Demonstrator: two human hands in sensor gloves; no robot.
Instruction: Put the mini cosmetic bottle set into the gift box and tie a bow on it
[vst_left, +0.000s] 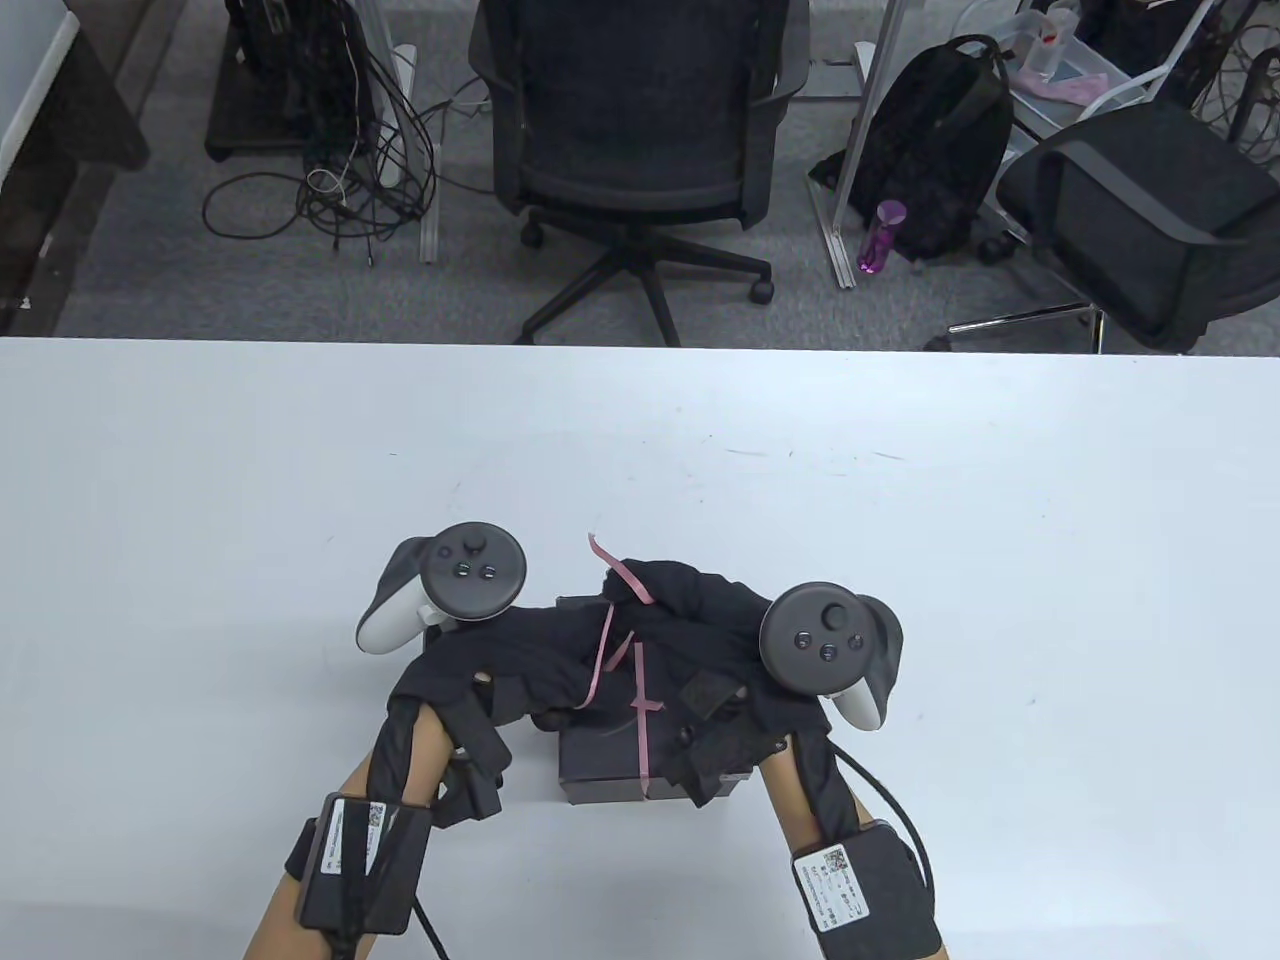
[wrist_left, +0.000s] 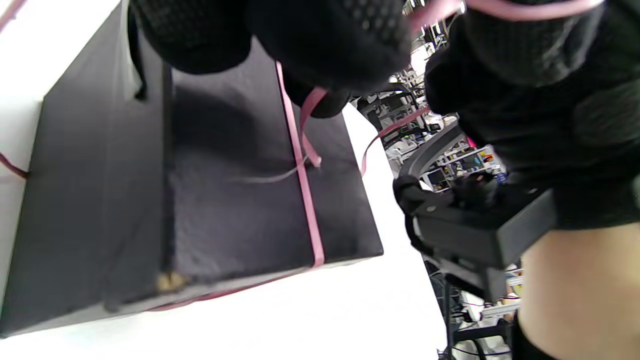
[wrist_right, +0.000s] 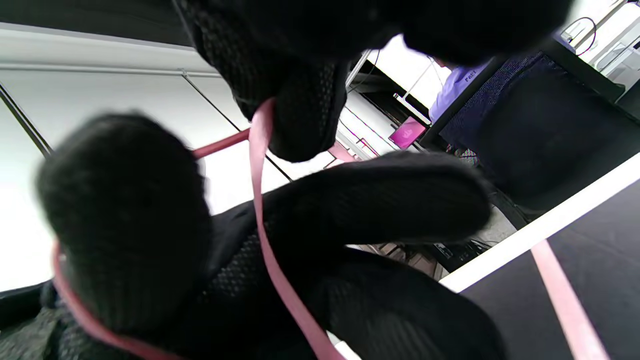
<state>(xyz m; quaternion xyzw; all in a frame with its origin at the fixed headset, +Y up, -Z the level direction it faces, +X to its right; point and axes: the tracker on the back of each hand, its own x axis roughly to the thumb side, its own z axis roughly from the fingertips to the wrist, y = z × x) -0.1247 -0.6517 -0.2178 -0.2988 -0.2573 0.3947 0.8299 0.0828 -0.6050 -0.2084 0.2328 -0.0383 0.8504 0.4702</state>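
Observation:
A closed black gift box (vst_left: 600, 770) (wrist_left: 225, 210) sits near the table's front edge, with a thin pink ribbon (vst_left: 640, 735) (wrist_left: 305, 200) running over its lid. Both gloved hands hover over the box and hide most of it. My left hand (vst_left: 520, 650) (wrist_left: 320, 55) pinches a ribbon strand above the lid. My right hand (vst_left: 700, 600) (wrist_right: 295, 125) pinches another strand, which loops around its fingers (wrist_right: 125, 220); one ribbon end (vst_left: 598, 548) sticks out beyond the hands. The bottle set is not visible.
The white table (vst_left: 1000, 520) stretches wide on both sides of the box. Behind its far edge stand two black office chairs (vst_left: 640, 130), a black backpack (vst_left: 930, 140) and a purple bottle (vst_left: 880, 235) on the floor.

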